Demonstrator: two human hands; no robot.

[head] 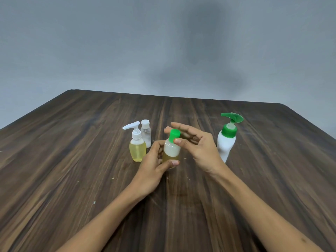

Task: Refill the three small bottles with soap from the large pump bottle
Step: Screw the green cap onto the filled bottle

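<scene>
My left hand (154, 168) grips a small clear bottle (171, 150) around its lower body; it holds yellowish liquid below and white above. Its green cap (174, 135) is pinched between the thumb and fingers of my right hand (198, 148), whose other fingers are spread. To the left stand a small yellow-filled bottle with a white pump (137, 146) and, just behind it, a small clear bottle with a white cap (146, 133). The large white pump bottle with a green pump head (227, 139) stands upright to the right of my right hand.
Everything rests on a dark wooden table (72, 160) with small pale specks on its surface. The table's far edge meets a plain grey wall (127, 42). Both forearms reach in from the bottom of the view.
</scene>
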